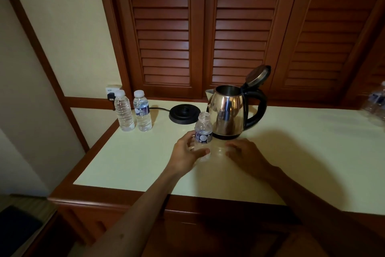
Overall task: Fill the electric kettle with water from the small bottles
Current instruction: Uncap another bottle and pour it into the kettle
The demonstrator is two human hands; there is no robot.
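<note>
A small clear bottle (pixel 203 129) with a dark blue label stands uncapped on the pale tabletop (pixel 129 159), just in front of the kettle. My left hand (pixel 187 153) grips its lower half. My right hand (pixel 244 152) rests on the table right of the bottle with its fingers curled down; whether it holds anything is hidden. The steel electric kettle (pixel 228 111) stands off its base with its lid tipped open and its black handle to the right. Two capped, full bottles (pixel 124 112) (pixel 142 112) stand at the back left.
The black kettle base (pixel 184 114) sits left of the kettle, its cord running to a wall plug (pixel 111 96). Another blurred bottle (pixel 376 100) shows at the far right edge. Wooden louvred doors (pixel 200 27) rise behind the table.
</note>
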